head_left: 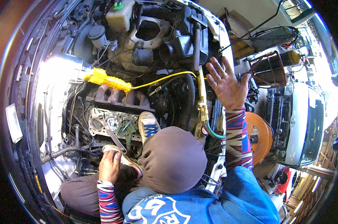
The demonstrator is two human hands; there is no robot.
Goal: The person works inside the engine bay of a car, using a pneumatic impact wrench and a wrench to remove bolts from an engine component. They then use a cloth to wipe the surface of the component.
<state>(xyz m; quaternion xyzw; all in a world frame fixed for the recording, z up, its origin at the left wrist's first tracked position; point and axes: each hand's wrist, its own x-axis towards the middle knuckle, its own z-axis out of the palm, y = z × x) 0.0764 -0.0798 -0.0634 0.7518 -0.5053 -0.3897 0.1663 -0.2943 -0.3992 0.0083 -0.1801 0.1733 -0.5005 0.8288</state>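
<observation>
One wrench [113,135] slants over one engine block [95,130], near two shoes [146,119]. Below the block, the left hand [109,168] has fingers whose grip I cannot tell; well right of it, the right hand [230,90] spreads five wide.

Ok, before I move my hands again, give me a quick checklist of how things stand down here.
1. Right hand free: ok, raised with fingers spread and nothing in the palm.
2. Left hand clear of the wrench: cannot tell; it is beside the wrench's lower end, and contact is unclear.
3. Silver engine surface free of loose things: not ok, a crumpled green cloth or glove lies on it, and the wrench extends over it.
4. Work light on: ok, glowing brightly at its left end.
5. Both shoes firmly planted: cannot tell, the soles are hidden.
</observation>
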